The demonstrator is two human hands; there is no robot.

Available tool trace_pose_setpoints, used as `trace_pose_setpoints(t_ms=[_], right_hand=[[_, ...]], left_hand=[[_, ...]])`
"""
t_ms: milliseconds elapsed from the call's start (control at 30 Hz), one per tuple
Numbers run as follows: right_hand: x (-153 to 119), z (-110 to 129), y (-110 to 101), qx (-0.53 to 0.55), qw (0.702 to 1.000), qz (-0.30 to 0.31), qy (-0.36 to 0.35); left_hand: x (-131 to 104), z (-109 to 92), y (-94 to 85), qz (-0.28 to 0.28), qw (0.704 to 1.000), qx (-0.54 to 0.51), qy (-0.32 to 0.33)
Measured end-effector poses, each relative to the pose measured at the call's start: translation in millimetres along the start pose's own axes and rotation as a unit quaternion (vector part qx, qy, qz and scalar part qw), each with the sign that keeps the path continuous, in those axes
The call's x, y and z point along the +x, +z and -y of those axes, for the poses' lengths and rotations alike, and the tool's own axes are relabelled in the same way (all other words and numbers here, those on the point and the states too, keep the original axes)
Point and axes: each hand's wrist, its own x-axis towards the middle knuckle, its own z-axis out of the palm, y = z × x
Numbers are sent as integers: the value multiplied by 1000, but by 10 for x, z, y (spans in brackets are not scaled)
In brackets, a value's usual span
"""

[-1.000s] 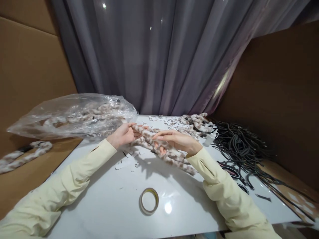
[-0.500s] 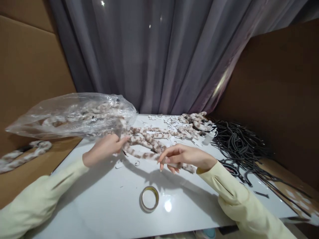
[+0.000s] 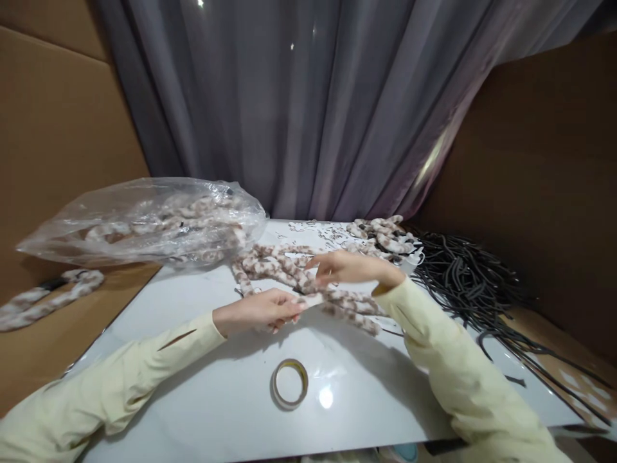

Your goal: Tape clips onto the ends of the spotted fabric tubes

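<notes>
My left hand (image 3: 267,310) is closed in a pinch on the pale end of a plush strip (image 3: 312,300), above the white table (image 3: 212,399). Just beyond and to the right, my right hand (image 3: 349,267) hovers with its fingers bent loosely and apart, nothing plainly in them. Beneath it lies a bunch of brown-and-white plush strips (image 3: 274,265), partly hidden by both hands. More strip ends (image 3: 354,315) stick out to the right, under my right wrist. A roll of tape (image 3: 290,384) lies flat nearer to me.
At the back left, a clear plastic bag (image 3: 144,222) holds plush pieces. Another plush loop (image 3: 58,297) lies on cardboard at the left. Plush pieces (image 3: 385,235) sit at the back right, beside a heap of black cords (image 3: 467,276). Small scraps (image 3: 328,235) are scattered near the curtain (image 3: 299,116).
My left hand has moved right from beside the bag and now pinches a pale strip end. The right hand has lifted away from the strip ends, further back.
</notes>
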Motion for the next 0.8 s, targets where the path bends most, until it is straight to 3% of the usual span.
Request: trace_pose_setpoints(t_ms=[100, 200, 333, 433, 500, 567, 667, 800], right_hand=[[357, -276, -261, -77, 990, -84, 85], [659, -356, -243, -118, 981, -109, 110], [764, -52, 199, -144, 984, -95, 48], [648, 283, 540, -150, 986, -57, -53], [554, 450, 705, -157, 981, -17, -116], [491, 548, 836, -175, 974, -6, -148], [453, 588, 986, -211, 965, -33, -149], [383, 497, 1061, -233, 960, -51, -149]], left_hand=[[-8, 151, -26, 14, 997, -74, 10], [-100, 233, -178, -46, 985, -162, 37], [-417, 261, -544, -169, 956, -204, 123], [-680, 319, -801, -280, 929, -184, 157], [-792, 383, -905, -316, 909, -214, 168], [-835, 445, -940, -322, 900, -241, 170], [-807, 500, -876, -304, 909, -252, 133], [-716, 512, -675, -228, 930, -280, 78]])
